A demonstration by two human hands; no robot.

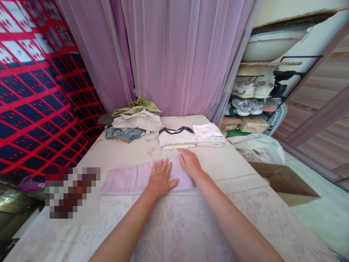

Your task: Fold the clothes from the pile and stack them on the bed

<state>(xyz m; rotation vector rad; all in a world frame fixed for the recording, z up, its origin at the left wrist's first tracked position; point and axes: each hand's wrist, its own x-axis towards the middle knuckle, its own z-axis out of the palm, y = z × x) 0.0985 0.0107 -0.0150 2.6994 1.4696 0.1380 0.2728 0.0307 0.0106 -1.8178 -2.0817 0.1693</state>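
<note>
A lilac ribbed garment (pixel 124 180), folded into a long flat strip, lies across the bed in front of me. My left hand (pixel 160 178) rests palm down on it right of its middle, fingers stretched and thumb apart. Over the garment's right end is my right hand (pixel 191 163), its fingers extended toward the far edge and lying on or close to the cloth. Neither hand appears to grip anything. Just beyond sit a folded white shirt with a dark collar (pixel 176 137) and, beside it, a stack of folded pale clothes (pixel 208 135).
At the far left of the bed (pixel 231 214) is a loose heap of clothes (pixel 136 118), green, beige and denim. Purple curtains (pixel 177 54) hang behind. To the right stand a shoe rack (pixel 248 105), a white plastic bag (pixel 261 147) and an open cardboard box (pixel 283 178). A blurred patch covers the left.
</note>
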